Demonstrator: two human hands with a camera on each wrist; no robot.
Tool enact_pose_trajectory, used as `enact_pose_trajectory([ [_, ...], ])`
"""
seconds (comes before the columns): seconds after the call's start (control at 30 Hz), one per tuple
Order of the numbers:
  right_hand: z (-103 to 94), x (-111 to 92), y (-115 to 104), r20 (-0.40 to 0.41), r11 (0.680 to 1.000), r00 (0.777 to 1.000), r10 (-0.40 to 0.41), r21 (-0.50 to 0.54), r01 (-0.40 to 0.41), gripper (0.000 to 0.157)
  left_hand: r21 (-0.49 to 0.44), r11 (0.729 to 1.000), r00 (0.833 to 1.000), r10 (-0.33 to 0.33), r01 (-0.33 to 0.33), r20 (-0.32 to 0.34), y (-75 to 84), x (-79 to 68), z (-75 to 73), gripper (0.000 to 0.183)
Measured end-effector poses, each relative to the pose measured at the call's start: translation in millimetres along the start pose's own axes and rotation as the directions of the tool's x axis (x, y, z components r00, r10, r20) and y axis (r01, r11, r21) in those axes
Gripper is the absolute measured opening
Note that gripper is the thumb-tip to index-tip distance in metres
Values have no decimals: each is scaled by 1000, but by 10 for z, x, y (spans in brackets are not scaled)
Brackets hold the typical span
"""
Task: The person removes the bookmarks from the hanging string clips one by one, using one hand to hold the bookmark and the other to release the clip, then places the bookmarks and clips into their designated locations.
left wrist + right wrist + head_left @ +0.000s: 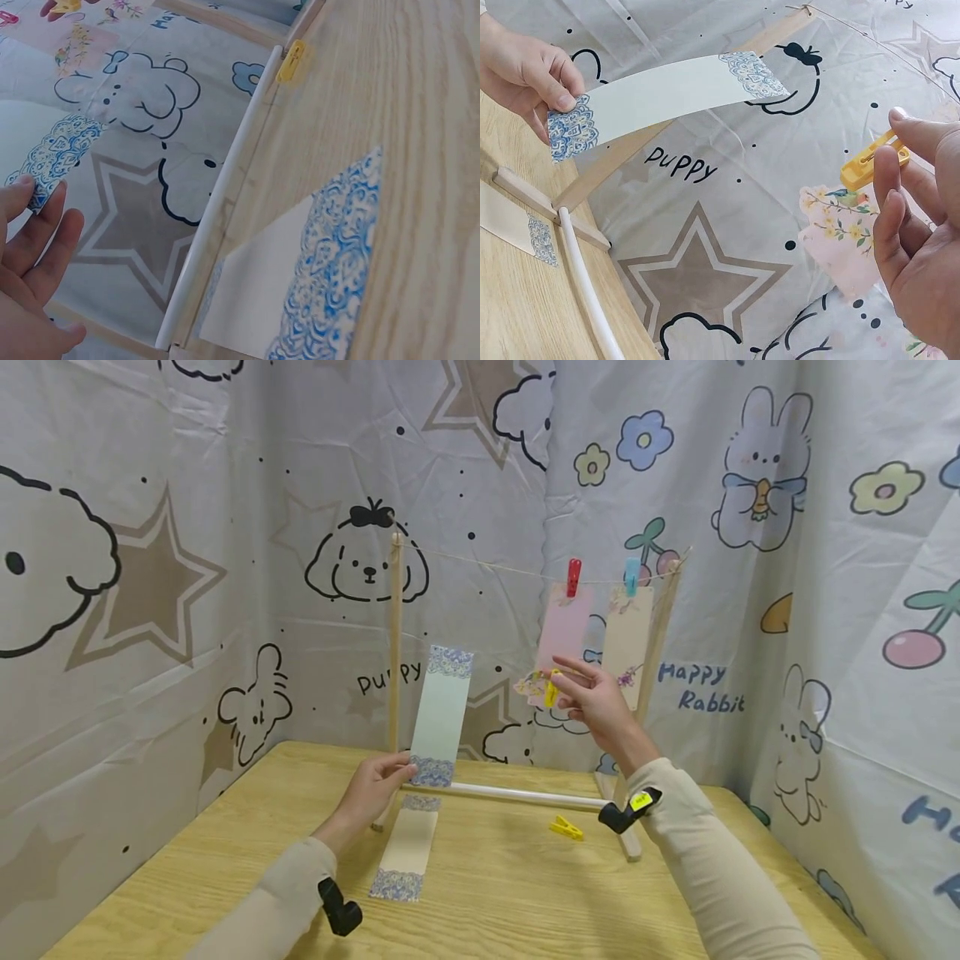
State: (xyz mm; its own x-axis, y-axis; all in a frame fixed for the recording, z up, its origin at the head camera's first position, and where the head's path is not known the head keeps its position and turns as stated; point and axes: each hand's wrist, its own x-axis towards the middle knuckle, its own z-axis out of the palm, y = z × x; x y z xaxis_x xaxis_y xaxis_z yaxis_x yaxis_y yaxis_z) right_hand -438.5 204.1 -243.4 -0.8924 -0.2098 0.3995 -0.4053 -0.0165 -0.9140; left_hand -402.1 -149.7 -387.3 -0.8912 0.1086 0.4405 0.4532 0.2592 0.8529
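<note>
My left hand (375, 789) pinches the lower corner of a pale paper bookmark (442, 710) with blue lace-patterned ends, held up above the table. In the right wrist view this bookmark (660, 94) bows slightly along its length. My right hand (600, 702) is raised before the hanging cards, a yellow clothespin (866, 166) pinched between thumb and fingertips. Behind it a pink card (566, 622) hangs by a red clothespin (573, 577) from a string. Beside that, a cream card (628, 635) hangs by a blue clothespin (632, 577).
The string (480, 562) spans two wooden posts, the left post (396, 643) and the right one (660, 635). A white rod (525, 794) joins their bases. On the table (510, 893) lie another blue-ended bookmark (408, 847) and a yellow clothespin (566, 828). Printed curtains surround the table.
</note>
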Motion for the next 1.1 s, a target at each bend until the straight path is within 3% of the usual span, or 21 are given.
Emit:
enact_pose_trajectory([
  [0.4,-58,-136,147,3,999,999,35,-19,-34,54,-52,999,1000,2,-2,7,-40,-86,5,25],
  [0.73,-107,-227,386,3,996,996,94,8,-94,54,-85,995,998,-59,61,24,-39,-222,-12,34],
  [1.1,-167,-334,609,12,988,990,142,-69,-141,56,-69,990,992,-125,125,10,-135,-303,-34,32],
])
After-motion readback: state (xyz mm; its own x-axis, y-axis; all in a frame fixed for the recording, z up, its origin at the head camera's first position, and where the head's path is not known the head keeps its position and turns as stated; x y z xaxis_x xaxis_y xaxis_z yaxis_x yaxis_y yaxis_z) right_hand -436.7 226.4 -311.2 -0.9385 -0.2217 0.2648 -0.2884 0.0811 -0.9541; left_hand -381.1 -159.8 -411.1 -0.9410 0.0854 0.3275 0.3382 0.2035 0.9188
